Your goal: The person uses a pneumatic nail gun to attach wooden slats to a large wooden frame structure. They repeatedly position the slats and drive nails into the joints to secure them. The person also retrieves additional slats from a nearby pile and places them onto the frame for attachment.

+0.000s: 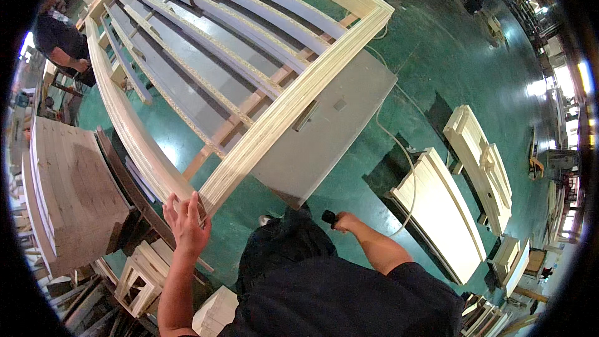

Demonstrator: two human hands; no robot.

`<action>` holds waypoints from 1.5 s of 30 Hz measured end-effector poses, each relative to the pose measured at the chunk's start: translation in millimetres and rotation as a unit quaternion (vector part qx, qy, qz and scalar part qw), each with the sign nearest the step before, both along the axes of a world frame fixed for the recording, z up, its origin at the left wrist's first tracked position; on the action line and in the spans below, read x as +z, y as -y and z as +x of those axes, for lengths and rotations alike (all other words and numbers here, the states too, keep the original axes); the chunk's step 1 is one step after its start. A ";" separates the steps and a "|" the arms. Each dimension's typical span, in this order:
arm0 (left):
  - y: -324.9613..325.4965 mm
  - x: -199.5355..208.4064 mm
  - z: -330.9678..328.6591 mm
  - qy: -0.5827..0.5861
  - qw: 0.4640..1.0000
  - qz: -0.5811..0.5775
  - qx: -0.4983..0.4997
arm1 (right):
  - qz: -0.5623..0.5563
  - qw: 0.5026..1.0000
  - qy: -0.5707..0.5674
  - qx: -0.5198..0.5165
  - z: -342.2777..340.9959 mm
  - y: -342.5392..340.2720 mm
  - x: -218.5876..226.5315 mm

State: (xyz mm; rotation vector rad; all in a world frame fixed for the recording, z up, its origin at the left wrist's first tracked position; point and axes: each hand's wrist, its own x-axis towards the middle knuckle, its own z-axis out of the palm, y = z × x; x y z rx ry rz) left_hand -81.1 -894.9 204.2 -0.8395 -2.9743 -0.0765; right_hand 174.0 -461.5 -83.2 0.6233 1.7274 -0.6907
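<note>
A large plywood frame (288,118) with slanting inner slats (206,81) lies over a grey board (331,126) in front of me. At the frame's near corner, my left hand (187,232) grips the wood with its fingers over the edge. My right hand (350,222) is to the right of my body, apart from the frame. Its fingers are wrapped round a black object (329,217) with a blunt end; its kind cannot be made out, as the hand covers most of it.
A thin hose (409,168) curves over the green floor (430,62) on the right. Curved wooden panels (437,215) lie beyond it. A tall stack of wooden boards (78,193) stands at left, with wood offcuts below. Another person (62,40) stands at the far left.
</note>
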 end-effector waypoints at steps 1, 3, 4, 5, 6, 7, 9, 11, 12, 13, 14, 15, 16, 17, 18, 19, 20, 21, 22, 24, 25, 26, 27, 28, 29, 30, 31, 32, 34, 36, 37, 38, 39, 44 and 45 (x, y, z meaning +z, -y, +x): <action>1.2 0.2 -0.5 0.004 1.000 -0.003 0.003 | 0.006 1.000 -0.010 -0.024 -0.3 1.4 1.2; 2.2 -0.1 -4.0 0.013 1.000 -0.004 0.002 | 0.024 0.996 -0.029 -0.077 9.3 1.2 -0.4; 2.2 -0.2 -5.4 0.018 1.000 0.006 0.003 | 0.032 0.994 -0.046 -0.093 14.5 0.7 -1.3; 1.7 -0.3 -5.6 0.023 1.000 0.016 0.006 | 0.040 0.991 -0.064 -0.108 16.2 -0.5 0.4; 1.3 -0.1 -6.1 0.028 0.999 0.025 0.007 | 0.049 0.988 -0.081 -0.123 18.1 1.5 1.4; 1.2 0.4 -7.7 0.036 0.999 0.022 0.001 | 0.044 0.988 -0.074 -0.128 20.2 3.3 2.7; -0.6 3.5 -11.0 0.048 0.999 0.018 -0.005 | 0.035 0.989 -0.063 -0.129 7.0 6.7 30.9; -10.3 15.7 -18.9 0.095 0.995 0.007 -0.012 | 0.085 0.987 -0.090 -0.102 13.1 15.9 28.2; -14.2 22.3 -23.3 0.118 0.993 -0.001 -0.013 | 0.106 0.985 -0.104 -0.085 14.4 22.9 29.3; -15.2 25.2 -28.1 0.134 0.991 0.004 -0.017 | 0.113 0.984 -0.104 -0.093 12.9 30.9 32.4; -14.5 24.0 -34.7 0.152 0.988 0.009 -0.021 | 0.119 0.983 -0.102 -0.100 13.0 41.1 36.8; -12.0 25.2 -39.0 0.172 0.985 0.011 -0.019 | 0.122 0.982 -0.098 -0.102 10.1 53.0 42.3; -13.4 25.5 -40.8 0.180 0.983 0.011 -0.028 | 0.118 0.980 -0.097 -0.126 10.1 60.0 45.1; -13.6 23.5 -41.5 0.192 0.981 0.010 -0.037 | 0.114 0.978 -0.093 -0.149 13.0 68.9 47.2; -10.3 19.5 -42.7 0.181 0.983 0.010 -0.037 | 0.109 0.974 -0.086 -0.176 17.2 85.3 48.3; -7.0 14.3 -41.1 0.170 0.985 0.009 -0.035 | 0.098 0.975 -0.096 -0.174 8.0 100.9 63.5; -8.2 10.1 -39.9 0.162 0.986 0.015 -0.041 | 0.104 0.970 -0.123 -0.181 14.1 110.1 63.9; -6.6 7.2 -40.0 0.157 0.986 0.024 -0.043 | 0.106 0.969 -0.115 -0.189 10.1 122.7 70.7; -4.6 4.2 -40.3 0.151 0.987 0.033 -0.045 | 0.108 0.968 -0.108 -0.198 6.0 133.5 77.9; 1.5 2.9 -39.6 0.145 0.986 0.051 -0.062 | 0.144 0.965 -0.155 -0.156 8.0 145.2 72.4; 4.6 2.6 -37.4 0.148 0.984 0.061 -0.075 | 0.135 0.963 -0.157 -0.174 17.8 150.9 74.4; 6.8 4.5 -39.8 0.143 0.983 0.070 -0.087 | 0.124 0.959 -0.167 -0.193 9.2 158.6 87.9; 11.2 15.5 -42.1 0.176 0.977 0.065 -0.103 | 0.126 0.957 -0.178 -0.192 5.6 162.4 92.4; 12.8 12.7 -44.7 0.161 0.978 0.071 -0.109 | 0.128 0.955 -0.189 -0.190 1.1 165.3 96.2; 15.3 12.2 -45.5 0.150 0.979 0.078 -0.114 | 0.127 0.941 -0.269 -0.164 10.9 160.1 84.1; 18.4 9.5 -45.0 0.136 0.980 0.079 -0.118 | 0.142 0.945 -0.263 -0.136 1.7 162.9 90.3; 20.0 7.0 -41.1 0.143 0.980 0.082 -0.115 | 0.146 0.941 -0.277 -0.128 -3.0 168.9 98.4; 18.7 7.3 -40.8 0.144 0.979 0.087 -0.114 | 0.152 0.935 -0.296 -0.122 -9.4 171.5 104.7; 16.9 7.9 -45.0 0.143 0.979 0.091 -0.116 | 0.145 0.945 -0.263 -0.129 -30.2 179.3 132.8; 14.9 8.0 -44.6 0.153 0.978 0.087 -0.114 | 0.145 0.957 -0.216 -0.131 -39.6 179.2 140.8; 13.7 6.6 -44.7 0.154 0.977 0.091 -0.119 | 0.138 0.955 -0.221 -0.142 -37.6 178.4 138.2; 17.0 7.4 -44.0 0.150 0.978 0.094 -0.113 | 0.133 0.955 -0.228 -0.139 -42.8 179.3 140.4; 17.4 8.4 -44.3 0.145 0.979 0.095 -0.111 | 0.127 0.953 -0.235 -0.140 -48.7 180.8 146.0; 30.8 21.5 -57.6 0.214 0.961 0.073 -0.158 | 0.056 0.954 -0.239 -0.173 -65.4 186.8 196.7; 38.4 25.1 -64.6 0.240 0.950 0.075 -0.185 | 0.022 0.949 -0.220 -0.227 -60.8 189.2 206.5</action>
